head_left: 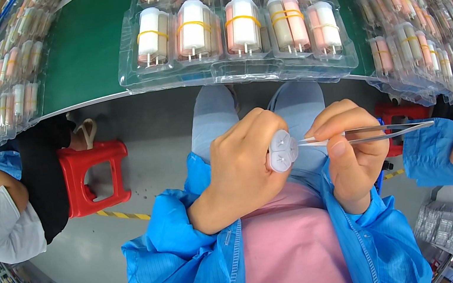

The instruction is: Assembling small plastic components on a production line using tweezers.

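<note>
My left hand [245,165] is closed around a bundle of white cylinders [284,151], its pale grey round end faces turned to the right with small pins standing out of them. Most of the bundle is hidden inside my fist. Between thumb and fingers, my right hand [354,150] pinches a pair of metal tweezers [398,129]. Their joined end points right, and their pale narrow end reaches left to the bundle's end faces. Whether the tips touch or grip a part there is too small to tell. Both hands are above my lap.
Ahead, clear plastic trays [226,69] of banded white, pink and grey cylinders stand on a green-topped table [81,58]. More filled trays are stacked left [11,105] and right [423,42]. A red stool [94,172] is at left. Co-workers sit on both sides.
</note>
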The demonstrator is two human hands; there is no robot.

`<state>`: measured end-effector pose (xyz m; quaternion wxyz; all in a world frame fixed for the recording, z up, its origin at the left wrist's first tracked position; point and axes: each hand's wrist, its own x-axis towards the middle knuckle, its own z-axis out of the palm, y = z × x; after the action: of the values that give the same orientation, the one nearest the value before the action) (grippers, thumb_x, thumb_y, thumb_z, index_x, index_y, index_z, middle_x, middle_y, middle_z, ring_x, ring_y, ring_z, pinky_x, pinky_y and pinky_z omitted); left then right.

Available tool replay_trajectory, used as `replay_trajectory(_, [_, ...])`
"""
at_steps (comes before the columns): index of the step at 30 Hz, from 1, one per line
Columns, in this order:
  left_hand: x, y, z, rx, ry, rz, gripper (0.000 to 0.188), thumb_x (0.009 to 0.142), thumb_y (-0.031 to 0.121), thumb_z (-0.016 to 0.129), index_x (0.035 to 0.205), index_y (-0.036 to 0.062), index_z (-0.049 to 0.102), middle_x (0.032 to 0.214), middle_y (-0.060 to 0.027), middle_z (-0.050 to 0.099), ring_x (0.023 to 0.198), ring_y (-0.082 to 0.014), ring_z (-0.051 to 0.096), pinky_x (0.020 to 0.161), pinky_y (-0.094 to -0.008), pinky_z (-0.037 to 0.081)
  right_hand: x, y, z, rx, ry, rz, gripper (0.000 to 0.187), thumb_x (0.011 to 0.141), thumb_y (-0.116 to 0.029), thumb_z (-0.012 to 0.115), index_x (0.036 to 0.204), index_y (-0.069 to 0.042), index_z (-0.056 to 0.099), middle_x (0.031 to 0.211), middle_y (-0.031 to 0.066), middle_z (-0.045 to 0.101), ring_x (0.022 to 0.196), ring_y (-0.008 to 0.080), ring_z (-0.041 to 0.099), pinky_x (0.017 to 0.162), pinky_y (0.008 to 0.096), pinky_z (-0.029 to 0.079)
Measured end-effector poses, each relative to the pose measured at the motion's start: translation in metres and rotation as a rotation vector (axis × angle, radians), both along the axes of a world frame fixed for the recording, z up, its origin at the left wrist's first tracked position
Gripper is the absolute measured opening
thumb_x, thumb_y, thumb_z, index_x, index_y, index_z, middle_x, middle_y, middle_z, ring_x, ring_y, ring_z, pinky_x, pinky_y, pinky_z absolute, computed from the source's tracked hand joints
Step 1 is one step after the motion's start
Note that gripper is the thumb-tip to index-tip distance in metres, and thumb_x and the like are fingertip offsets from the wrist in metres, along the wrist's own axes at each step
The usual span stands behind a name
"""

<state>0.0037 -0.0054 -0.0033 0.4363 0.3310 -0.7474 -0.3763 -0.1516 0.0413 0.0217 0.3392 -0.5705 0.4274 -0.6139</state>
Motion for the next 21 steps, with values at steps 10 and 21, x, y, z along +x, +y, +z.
replay_trajectory(10, [0.004,-0.005,0.007,0.411,0.182,-0.198,0.023,0.069,-0.001,0.072,0.082,0.0052,0.053,0.072,-0.0053,0.056,0.062,-0.0142,0.056,0.053,-0.0280,0.043,0.011,-0.002,-0.001,0.015,-0.112,-0.029,0.015,0.080,-0.006,0.066,0.091,0.004,0.064,0.087,0.0174,0.064,0.079,0.0207,0.061,0.070,0.0297,0.048])
replay_trajectory(21, [0.010,-0.035,0.018,0.626,0.172,-0.429,0.025,0.073,0.001,0.073,0.088,0.0049,0.054,0.079,-0.0022,0.059,0.075,-0.0067,0.055,0.063,-0.0237,0.044,0.017,-0.020,0.006,0.000,-0.106,-0.110,0.017,0.082,-0.010,0.066,0.091,0.004,0.065,0.090,0.0179,0.064,0.081,0.0213,0.061,0.071,0.0293,0.049])
